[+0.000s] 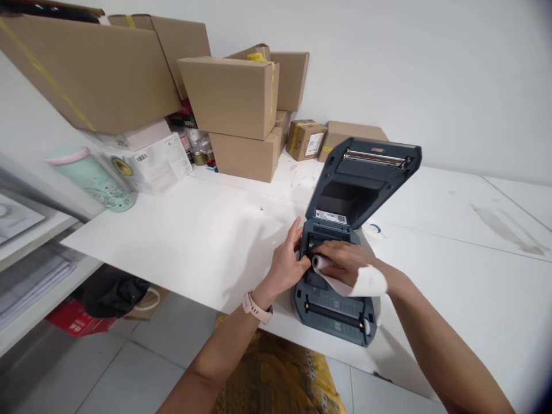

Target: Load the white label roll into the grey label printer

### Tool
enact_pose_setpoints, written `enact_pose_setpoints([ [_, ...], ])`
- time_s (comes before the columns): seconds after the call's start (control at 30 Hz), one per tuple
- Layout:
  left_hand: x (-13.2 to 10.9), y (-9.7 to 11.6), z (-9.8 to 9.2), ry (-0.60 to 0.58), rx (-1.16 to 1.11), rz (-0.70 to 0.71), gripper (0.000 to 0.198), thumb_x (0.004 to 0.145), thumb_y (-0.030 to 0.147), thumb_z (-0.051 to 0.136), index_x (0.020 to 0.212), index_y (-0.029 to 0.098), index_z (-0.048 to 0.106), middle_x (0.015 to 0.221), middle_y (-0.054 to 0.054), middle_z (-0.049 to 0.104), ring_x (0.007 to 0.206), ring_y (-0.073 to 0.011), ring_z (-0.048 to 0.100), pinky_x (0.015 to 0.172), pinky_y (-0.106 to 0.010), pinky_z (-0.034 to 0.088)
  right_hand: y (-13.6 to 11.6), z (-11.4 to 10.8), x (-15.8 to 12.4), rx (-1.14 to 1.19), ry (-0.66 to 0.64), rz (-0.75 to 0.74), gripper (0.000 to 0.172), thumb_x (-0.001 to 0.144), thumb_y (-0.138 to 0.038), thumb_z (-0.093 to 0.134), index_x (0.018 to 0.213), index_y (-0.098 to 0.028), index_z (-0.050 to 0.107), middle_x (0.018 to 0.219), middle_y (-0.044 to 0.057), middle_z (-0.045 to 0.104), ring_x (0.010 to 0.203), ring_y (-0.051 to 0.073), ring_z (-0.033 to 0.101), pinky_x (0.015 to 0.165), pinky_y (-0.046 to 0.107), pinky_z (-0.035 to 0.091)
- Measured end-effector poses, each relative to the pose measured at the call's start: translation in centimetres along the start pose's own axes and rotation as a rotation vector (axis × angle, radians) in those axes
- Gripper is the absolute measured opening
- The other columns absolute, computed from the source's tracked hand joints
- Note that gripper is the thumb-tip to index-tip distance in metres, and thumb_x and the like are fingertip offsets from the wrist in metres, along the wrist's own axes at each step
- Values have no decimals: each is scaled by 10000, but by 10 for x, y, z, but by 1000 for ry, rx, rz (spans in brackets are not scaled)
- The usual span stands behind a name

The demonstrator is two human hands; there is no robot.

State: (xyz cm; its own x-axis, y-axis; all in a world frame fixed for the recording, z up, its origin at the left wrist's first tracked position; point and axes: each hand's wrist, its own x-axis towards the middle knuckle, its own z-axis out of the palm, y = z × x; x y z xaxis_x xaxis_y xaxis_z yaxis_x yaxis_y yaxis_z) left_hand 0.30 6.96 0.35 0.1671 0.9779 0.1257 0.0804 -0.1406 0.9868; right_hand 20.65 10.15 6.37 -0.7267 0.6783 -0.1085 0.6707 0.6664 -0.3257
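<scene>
White, dark-cored paper roll at the lid-up dark-grey plastic printer, by the white table's front edge!
Right hand curls round it, loose end trailing; half-open left hand touches the printer.

Matt plastic printer, smooth paper roll, glossy metal bar (almost mirror-like), cardboard boxes.

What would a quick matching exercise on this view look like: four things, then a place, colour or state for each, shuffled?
1. paper roll
2. printer lid
3. left hand
4. tumbler

A. raised open
B. pale green with a pink rim
C. in the right hand, over the printer's open bay
D. at the printer's left edge

Pairs: 1-C, 2-A, 3-D, 4-B
</scene>
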Motion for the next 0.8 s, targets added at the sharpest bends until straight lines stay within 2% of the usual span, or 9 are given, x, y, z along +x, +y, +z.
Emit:
enact_pose_setpoints([
  [0.1, -1, 2, 0, -2, 3, 14, 955, 793, 107, 605, 1633, 279, 184, 1632, -108, 425, 1451, -276, 497, 1219, -478, 402, 7, -12, -39, 348, 283, -50, 365, 913, -449, 651, 1247, -303, 666, 1153, 77, 713, 1036, 260, 698, 892, 400, 575],
  [0.17, -1, 3, 1, 0, 21, 12, 937, 795, 105, 600, 1627, 283, 206, 1632, -101, 425, 1449, -277, 500, 1220, -485, 403, 10, -13, -71, 543, 624, 21, 318, 830, -464, 750, 1123, -346, 708, 1084, 61, 714, 985, 277, 696, 836, 431, 586],
  [0.27, -1, 2, 1, 4, 46, 14, 926, 786, 88, 589, 1618, 292, 238, 1631, -94, 428, 1457, -282, 490, 1224, -495, 398, 19, 7, -110, 766, 1150, 245, 372, 687, -439, 860, 1023, -362, 721, 1021, 57, 697, 913, 288, 676, 759, 471, 584],
  [0.33, -1, 0, 2, 7, 57, 31, 927, 781, 80, 585, 1614, 307, 248, 1632, -83, 428, 1468, -279, 475, 1224, -496, 399, 31, 30, -121, 835, 1306, 464, 432, 608, -425, 902, 990, -337, 720, 1017, 55, 690, 898, 274, 666, 797, 488, 579],
  [0.37, -1, -1, 2, 10, 63, 39, 926, 780, 79, 583, 1612, 316, 253, 1634, -76, 427, 1474, -276, 467, 1226, -495, 397, 38, 43, -122, 852, 1315, 561, 448, 578, -425, 913, 964, -318, 715, 1004, 48, 686, 892, 261, 662, 836, 493, 574],
  [0.43, 0, -4, 2, 7, 71, 45, 914, 791, 89, 582, 1609, 333, 255, 1639, -62, 420, 1482, -272, 455, 1226, -492, 397, 55, 65, -119, 851, 1234, 681, 458, 563, -455, 911, 929, -284, 696, 985, 32, 683, 892, 234, 656, 920, 498, 554],
  [0.53, 0, -6, 2, -3, 80, 37, 879, 825, 122, 580, 1609, 340, 247, 1639, -60, 420, 1467, -271, 474, 1214, -484, 413, 71, 88, -109, 778, 1003, 712, 455, 625, -515, 873, 947, -257, 684, 1023, 31, 700, 927, 217, 654, 971, 473, 542],
  [0.7, 0, -4, 1, 0, 89, 18, 852, 839, 142, 588, 1604, 328, 262, 1621, -72, 448, 1448, -275, 497, 1202, -479, 422, 69, 94, -107, 920, 702, 662, 534, 760, -554, 796, 1194, -271, 665, 1181, 79, 726, 1013, 249, 693, 848, 404, 608],
  [0.8, -1, -2, 1, -3, 81, 10, 843, 843, 143, 590, 1599, 342, 275, 1619, -64, 452, 1439, -269, 509, 1206, -475, 416, 80, 88, -115, 1038, 743, 598, 604, 804, -589, 747, 1342, -358, 599, 1413, 66, 640, 1258, 270, 630, 976, 421, 585],
])
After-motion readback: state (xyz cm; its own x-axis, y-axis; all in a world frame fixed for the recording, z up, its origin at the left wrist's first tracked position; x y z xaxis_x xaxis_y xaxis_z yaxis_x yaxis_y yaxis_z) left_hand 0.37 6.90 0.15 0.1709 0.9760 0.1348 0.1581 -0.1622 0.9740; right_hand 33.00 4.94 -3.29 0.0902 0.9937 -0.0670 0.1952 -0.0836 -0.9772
